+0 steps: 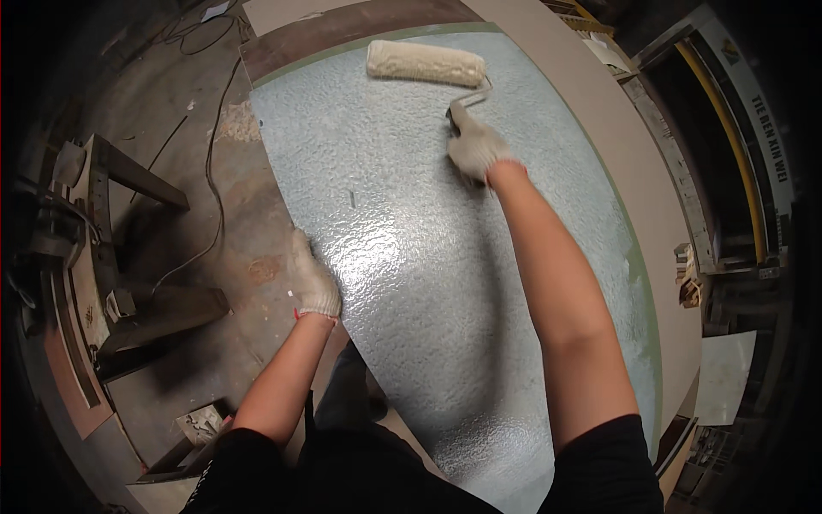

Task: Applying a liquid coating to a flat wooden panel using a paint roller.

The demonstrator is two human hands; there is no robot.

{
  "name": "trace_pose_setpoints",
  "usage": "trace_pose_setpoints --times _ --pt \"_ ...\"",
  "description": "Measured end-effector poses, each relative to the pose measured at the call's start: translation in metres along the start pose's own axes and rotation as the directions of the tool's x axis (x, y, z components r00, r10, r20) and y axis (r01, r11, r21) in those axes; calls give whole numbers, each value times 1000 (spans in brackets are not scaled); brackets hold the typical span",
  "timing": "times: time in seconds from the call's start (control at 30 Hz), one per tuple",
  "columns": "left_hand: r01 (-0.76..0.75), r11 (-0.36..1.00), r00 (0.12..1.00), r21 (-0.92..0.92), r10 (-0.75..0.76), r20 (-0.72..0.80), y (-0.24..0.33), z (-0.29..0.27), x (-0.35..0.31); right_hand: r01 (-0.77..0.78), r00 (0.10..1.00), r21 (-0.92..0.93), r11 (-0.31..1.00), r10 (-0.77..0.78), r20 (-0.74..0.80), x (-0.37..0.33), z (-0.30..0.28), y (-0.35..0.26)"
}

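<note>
A large board [411,257] lies flat before me, its top covered with a wet, shiny, pebbled coat of glue or paint. My right hand [475,147], in a white knit glove, grips the handle of a paint roller [425,62]. The roller's cream sleeve rests on the far end of the coated surface. My left hand [313,278], also gloved, lies flat on the board's left edge, fingers together, holding nothing.
The coated board rests on a wider bare brown panel [599,128] reaching to the right. A concrete floor [171,171] with black cables [210,171] lies left. Metal stands [111,257] sit at far left. Racks and a yellow rail [728,137] line the right.
</note>
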State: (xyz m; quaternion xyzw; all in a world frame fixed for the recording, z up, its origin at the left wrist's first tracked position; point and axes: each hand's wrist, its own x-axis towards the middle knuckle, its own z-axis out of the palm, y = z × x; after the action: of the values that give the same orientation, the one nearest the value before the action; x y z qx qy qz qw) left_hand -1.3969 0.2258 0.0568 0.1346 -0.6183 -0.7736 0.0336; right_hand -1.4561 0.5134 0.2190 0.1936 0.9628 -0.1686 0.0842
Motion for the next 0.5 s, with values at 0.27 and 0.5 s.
trace_pose_setpoints --times 0.27,0.5 --pt "93 970 980 -224 -50 193 3 -10 17 47 998 -6 999 -47 47 -183 24 36" --pt "543 810 835 -221 -492 245 30 -97 -47 -81 980 76 994 66 186 -523 28 104"
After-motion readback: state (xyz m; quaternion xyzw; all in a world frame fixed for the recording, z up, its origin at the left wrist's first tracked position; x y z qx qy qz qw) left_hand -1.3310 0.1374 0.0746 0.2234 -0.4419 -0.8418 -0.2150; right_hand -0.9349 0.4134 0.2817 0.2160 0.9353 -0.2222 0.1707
